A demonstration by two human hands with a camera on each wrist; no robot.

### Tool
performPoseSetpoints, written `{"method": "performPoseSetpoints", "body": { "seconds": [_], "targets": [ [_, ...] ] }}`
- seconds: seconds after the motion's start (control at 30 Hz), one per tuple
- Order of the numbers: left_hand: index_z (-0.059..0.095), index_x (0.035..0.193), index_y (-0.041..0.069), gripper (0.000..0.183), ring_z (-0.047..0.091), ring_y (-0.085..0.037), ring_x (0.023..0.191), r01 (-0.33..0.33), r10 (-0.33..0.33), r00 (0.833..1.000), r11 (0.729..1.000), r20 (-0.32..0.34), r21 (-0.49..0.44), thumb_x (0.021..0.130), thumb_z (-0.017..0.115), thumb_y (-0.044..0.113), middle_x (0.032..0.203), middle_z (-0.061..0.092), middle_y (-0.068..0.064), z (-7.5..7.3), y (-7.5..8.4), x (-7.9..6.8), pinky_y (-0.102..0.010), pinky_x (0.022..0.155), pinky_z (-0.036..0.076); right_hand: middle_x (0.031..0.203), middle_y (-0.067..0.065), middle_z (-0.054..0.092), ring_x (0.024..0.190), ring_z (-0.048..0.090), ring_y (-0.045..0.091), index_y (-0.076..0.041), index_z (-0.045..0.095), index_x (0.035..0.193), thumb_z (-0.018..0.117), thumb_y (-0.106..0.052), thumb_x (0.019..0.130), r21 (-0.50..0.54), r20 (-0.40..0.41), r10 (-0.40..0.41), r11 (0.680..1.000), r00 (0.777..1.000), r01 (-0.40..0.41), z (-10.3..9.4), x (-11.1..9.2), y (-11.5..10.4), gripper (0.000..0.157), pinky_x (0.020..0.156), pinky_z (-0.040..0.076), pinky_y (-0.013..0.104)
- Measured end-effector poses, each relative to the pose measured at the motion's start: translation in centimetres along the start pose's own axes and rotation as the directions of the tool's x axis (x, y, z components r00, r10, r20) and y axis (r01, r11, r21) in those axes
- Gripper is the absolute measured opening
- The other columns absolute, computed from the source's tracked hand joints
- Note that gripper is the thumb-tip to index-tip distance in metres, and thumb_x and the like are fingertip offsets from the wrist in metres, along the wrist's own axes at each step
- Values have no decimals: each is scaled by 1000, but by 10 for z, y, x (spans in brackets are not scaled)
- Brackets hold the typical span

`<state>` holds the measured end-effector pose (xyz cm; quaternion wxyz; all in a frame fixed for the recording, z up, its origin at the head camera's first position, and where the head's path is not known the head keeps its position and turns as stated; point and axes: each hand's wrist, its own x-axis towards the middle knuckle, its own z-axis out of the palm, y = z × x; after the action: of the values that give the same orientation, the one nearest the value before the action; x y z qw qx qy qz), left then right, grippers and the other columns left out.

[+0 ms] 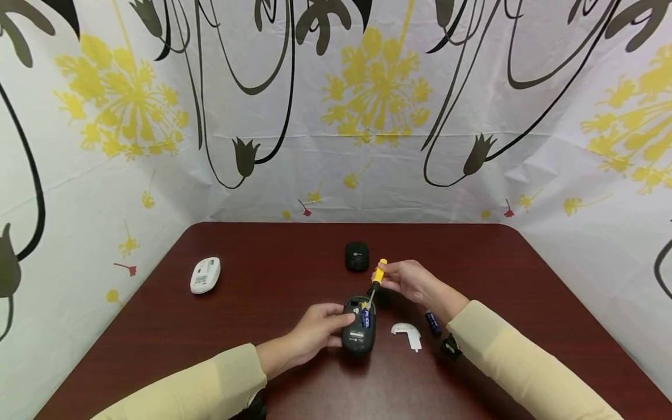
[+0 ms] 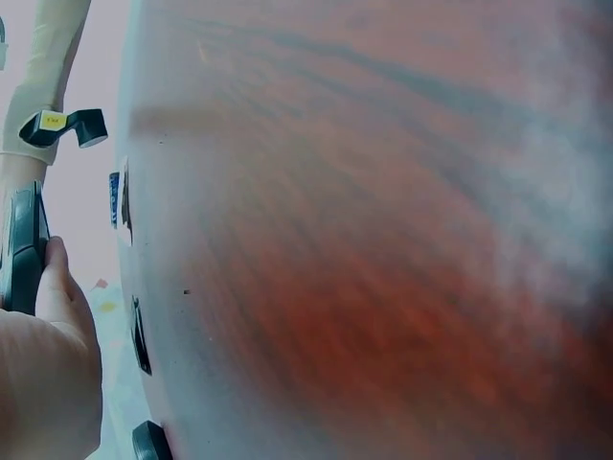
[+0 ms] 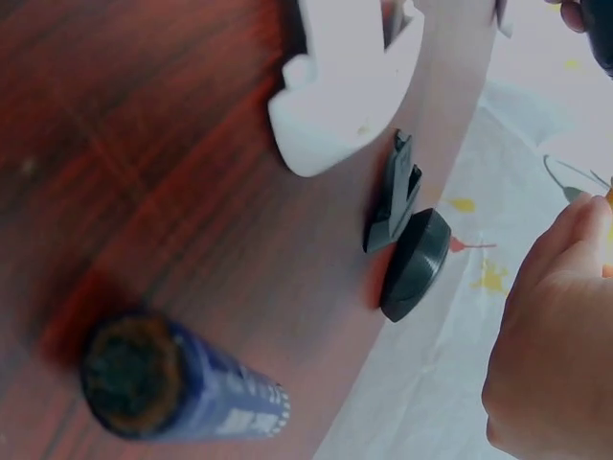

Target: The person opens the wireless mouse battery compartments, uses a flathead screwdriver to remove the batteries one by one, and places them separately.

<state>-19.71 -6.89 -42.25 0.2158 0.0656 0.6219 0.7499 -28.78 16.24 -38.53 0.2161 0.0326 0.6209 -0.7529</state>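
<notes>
Slanting screwdriver (image 1: 378,276) — tip down, at mouse (image 1: 359,343)

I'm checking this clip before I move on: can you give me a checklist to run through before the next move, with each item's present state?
1. Black mouse held: ok; the left hand grips it.
2. Underside accessible: ok; it faces up, with a blue battery showing in it.
3. Yellow-handled screwdriver in hand: ok; the right hand pinches it.
4. Screwdriver tip against the battery: cannot tell; it is at the battery's end, but contact is too small to make out.
5. Battery out of the mouse: not ok; it sits inside.
6. White cover piece out of the way: ok; it lies on the table, apart from the mouse.
</notes>
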Motion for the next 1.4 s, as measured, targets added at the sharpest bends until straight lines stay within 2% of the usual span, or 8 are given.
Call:
{"method": "performPoseSetpoints", "body": {
  "seconds": [0.2,0.33,0.6,0.73,0.93,1.13,1.23,1.4],
  "targets": [
    [56,121,-12,37,68,-24,88,-3,3,1000,1000,-2,-8,94,64,12,105,68,-16,-1,1,-1,-39,76,58,96,14,69,83,69,16,16,44,129,50,-9,101,13,21,-26,1000,999,26,-2,-4,-6,37,76,56,24],
    [56,120,-12,36,68,-23,85,-14,14,1000,1000,-2,-7,93,64,11,103,68,-16,-1,0,0,-38,75,58,103,15,66,88,68,16,11,47,127,50,-10,102,19,42,-82,997,996,81,-3,-8,-12,33,83,54,26],
    [57,118,-12,35,67,-23,86,-20,20,1000,1000,-8,-20,93,64,11,102,68,-16,0,0,0,-39,75,58,104,9,68,104,65,22,4,54,122,56,-16,100,17,86,-211,977,974,211,-5,-20,-31,29,89,52,31],
    [57,119,-13,35,67,-23,89,-21,21,1000,1000,-4,-21,93,64,11,103,68,-17,0,0,0,-39,76,58,106,8,69,105,65,22,1,58,117,60,-18,98,14,85,-254,967,964,253,-5,-25,-38,27,92,50,35],
    [56,119,-13,36,68,-25,88,-14,14,1000,1000,-7,-24,93,64,11,104,67,-17,-1,2,0,-40,77,58,109,7,68,106,65,21,-4,61,115,62,-16,96,17,59,-281,960,958,281,-15,-27,-45,22,95,46,39],
    [56,119,-12,37,68,-25,89,-8,8,1000,1000,-10,-12,93,65,13,104,67,-17,-2,2,-1,-39,77,58,105,1,67,97,66,15,-10,66,107,61,-14,97,5,25,-270,963,963,270,-32,-23,-51,12,88,53,32],
    [57,120,-12,37,68,-26,90,-1,1,1000,1000,-16,-9,93,65,13,105,67,-18,-3,2,-1,-39,77,58,105,-3,67,96,65,14,-8,62,113,62,-17,96,-30,-9,-249,968,968,249,-40,-21,-54,19,86,54,31],
    [57,120,-12,38,68,-26,92,9,-9,1000,1000,-26,-7,93,65,13,106,67,-18,-4,2,-2,-39,77,58,104,-8,67,95,64,11,3,44,139,61,-19,97,-79,-59,-224,973,973,219,-55,-13,-55,51,89,52,31]
  ]
}}
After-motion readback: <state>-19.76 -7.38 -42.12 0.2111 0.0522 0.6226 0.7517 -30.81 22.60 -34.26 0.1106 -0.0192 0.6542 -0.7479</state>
